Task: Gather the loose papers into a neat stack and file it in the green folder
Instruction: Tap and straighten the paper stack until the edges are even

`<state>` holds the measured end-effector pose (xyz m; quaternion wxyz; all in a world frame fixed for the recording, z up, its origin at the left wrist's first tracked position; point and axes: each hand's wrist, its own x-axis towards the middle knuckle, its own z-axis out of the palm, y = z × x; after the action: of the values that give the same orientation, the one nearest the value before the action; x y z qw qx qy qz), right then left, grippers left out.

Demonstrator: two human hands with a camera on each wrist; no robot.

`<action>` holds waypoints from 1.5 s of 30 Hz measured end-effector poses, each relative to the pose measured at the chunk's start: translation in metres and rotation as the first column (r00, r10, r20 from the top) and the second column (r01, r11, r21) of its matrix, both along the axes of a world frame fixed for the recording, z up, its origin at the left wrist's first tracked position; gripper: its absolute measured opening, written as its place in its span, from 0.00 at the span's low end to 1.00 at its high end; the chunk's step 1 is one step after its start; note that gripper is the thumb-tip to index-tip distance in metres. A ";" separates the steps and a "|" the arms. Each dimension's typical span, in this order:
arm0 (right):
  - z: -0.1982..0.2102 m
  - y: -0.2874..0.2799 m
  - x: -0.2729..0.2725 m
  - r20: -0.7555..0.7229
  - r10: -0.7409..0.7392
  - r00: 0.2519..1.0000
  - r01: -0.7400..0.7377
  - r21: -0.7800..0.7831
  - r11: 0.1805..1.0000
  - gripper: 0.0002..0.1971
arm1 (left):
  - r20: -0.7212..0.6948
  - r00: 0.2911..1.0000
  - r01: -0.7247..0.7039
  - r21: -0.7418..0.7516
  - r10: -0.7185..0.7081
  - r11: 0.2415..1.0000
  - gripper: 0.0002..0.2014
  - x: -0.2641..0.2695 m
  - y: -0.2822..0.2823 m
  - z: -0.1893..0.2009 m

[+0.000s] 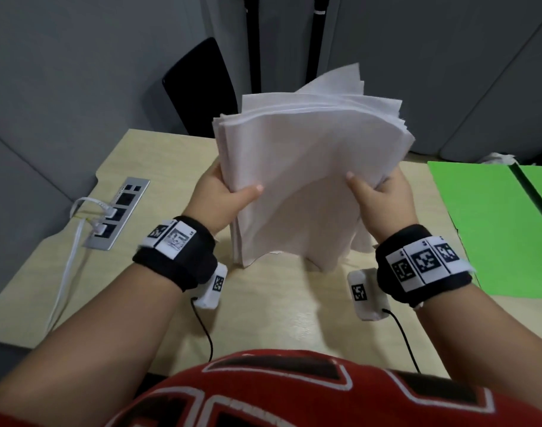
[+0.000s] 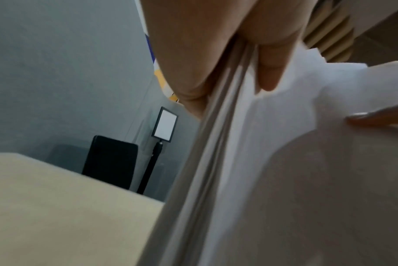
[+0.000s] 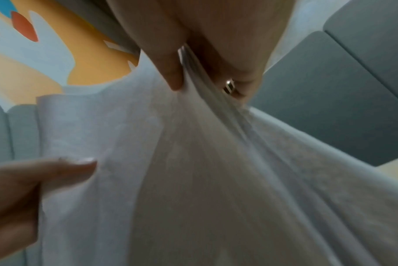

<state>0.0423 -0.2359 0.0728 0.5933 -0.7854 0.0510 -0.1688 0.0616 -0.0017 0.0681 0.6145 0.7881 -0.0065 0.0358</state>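
Observation:
A thick, uneven stack of white papers [image 1: 300, 180] stands upright on the desk [image 1: 279, 318], its bottom edge on the wood and its top sheets fanned out of line. My left hand [image 1: 223, 195] grips the stack's left edge, thumb on the front sheet. My right hand [image 1: 380, 195] grips the right edge the same way. The left wrist view shows the papers [image 2: 284, 171] pinched between thumb and fingers. In the right wrist view the sheets [image 3: 193, 171] bunch under my thumb. The open green folder [image 1: 491, 229] lies flat on the desk at the right.
A metal socket panel [image 1: 117, 214] with white cables plugged in is set into the desk at the left. A black chair back [image 1: 202, 87] stands behind the desk. Grey partition panels enclose the far side. Something white and crumpled [image 1: 499, 158] lies behind the folder.

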 end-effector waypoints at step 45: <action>0.024 -0.009 -0.002 0.181 -0.084 0.980 0.068 0.091 0.994 0.27 | 0.231 0.924 0.339 -0.128 -0.304 0.932 0.65 -0.009 -0.005 0.003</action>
<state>0.0407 -0.2450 0.0973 0.6212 -0.7382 0.0329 -0.2610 0.0524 -0.0066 0.0706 0.6713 0.7143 -0.1970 0.0165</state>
